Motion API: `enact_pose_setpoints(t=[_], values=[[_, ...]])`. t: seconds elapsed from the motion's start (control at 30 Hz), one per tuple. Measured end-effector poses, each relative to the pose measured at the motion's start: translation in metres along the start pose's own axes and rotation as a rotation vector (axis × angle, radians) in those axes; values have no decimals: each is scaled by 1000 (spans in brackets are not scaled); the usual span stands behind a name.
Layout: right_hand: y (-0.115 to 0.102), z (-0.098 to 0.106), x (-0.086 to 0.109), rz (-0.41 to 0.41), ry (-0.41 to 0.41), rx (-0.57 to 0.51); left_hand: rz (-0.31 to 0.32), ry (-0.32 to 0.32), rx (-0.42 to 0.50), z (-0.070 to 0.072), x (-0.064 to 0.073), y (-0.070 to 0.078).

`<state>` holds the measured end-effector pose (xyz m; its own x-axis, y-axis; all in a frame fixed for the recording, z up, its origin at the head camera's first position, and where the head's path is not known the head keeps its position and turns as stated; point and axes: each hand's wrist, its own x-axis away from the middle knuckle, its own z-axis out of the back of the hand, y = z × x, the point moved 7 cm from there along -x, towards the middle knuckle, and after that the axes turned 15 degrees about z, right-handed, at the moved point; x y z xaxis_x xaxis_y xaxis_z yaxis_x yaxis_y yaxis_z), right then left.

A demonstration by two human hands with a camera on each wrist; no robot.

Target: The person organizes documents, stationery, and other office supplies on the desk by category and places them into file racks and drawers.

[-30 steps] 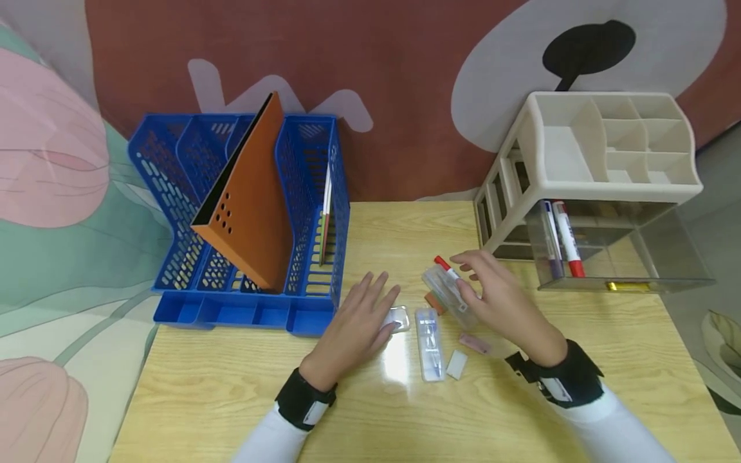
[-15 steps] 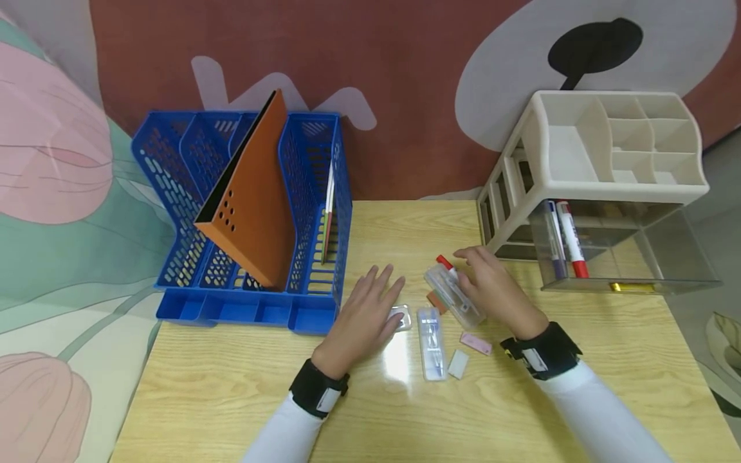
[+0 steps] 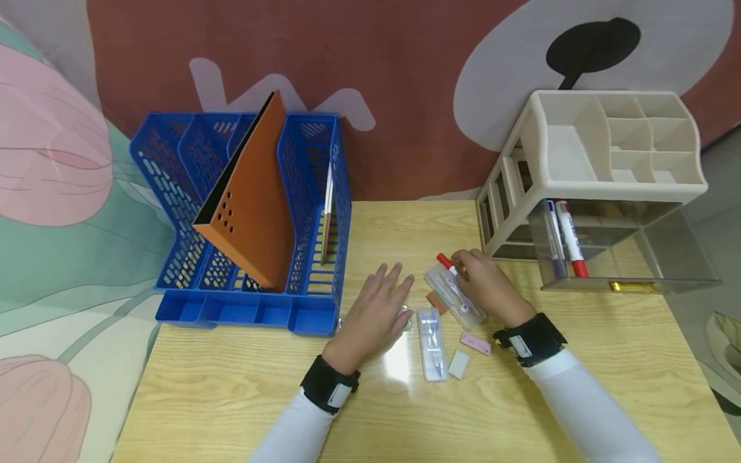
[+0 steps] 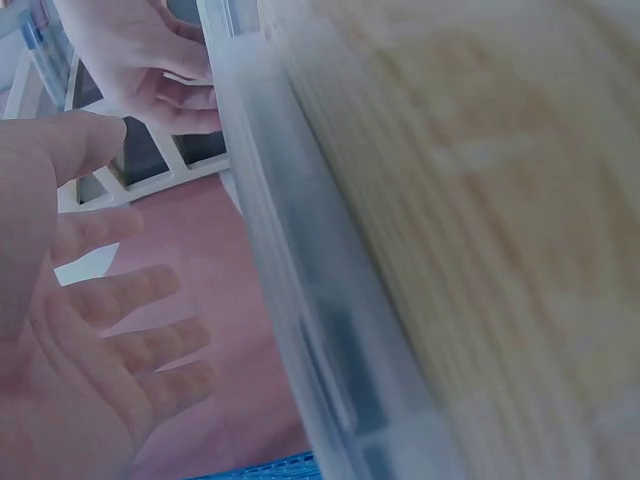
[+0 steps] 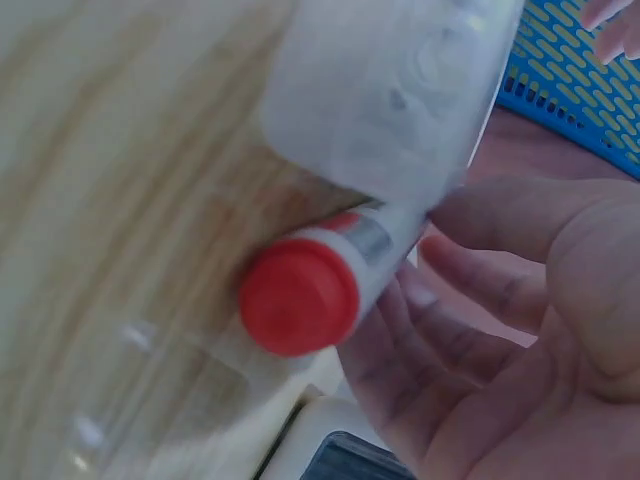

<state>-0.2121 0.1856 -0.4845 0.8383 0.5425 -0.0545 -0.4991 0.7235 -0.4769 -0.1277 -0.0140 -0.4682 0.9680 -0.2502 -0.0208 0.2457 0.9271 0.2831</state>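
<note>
In the head view my right hand (image 3: 492, 286) pinches a white marker with a red cap (image 3: 444, 260) at the table's middle. The right wrist view shows the thumb against the barrel of that marker (image 5: 300, 295) and fingers on its other side. A clear plastic case (image 3: 454, 296) lies right alongside the marker. My left hand (image 3: 370, 318) hovers with fingers spread over a small clear item, mostly hidden beneath it. Between the hands lies another long clear case (image 3: 431, 344), seen close up as a clear case (image 4: 300, 250) in the left wrist view.
An orange block (image 3: 437, 302), a pink eraser (image 3: 476, 343) and a white eraser (image 3: 458, 364) lie nearby. A blue file rack (image 3: 312, 315) with an orange folder (image 3: 255, 206) stands left. At right, a white organizer (image 3: 538, 154) has a clear drawer (image 3: 631, 283) pulled out, holding markers.
My left hand has shifted a little to the right, over the small clear item. The right hand has moved slightly left, its fingers closing on the red-capped marker.
</note>
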Motion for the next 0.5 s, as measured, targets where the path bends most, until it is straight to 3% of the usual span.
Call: enact_pose_setpoints(t=[0.3, 0.5], values=[[2, -1, -8, -22, -45, 14, 2, 13, -1, -1, -2, 2], [-1, 6, -9, -63, -55, -86, 7, 37, 18, 0, -1, -2]])
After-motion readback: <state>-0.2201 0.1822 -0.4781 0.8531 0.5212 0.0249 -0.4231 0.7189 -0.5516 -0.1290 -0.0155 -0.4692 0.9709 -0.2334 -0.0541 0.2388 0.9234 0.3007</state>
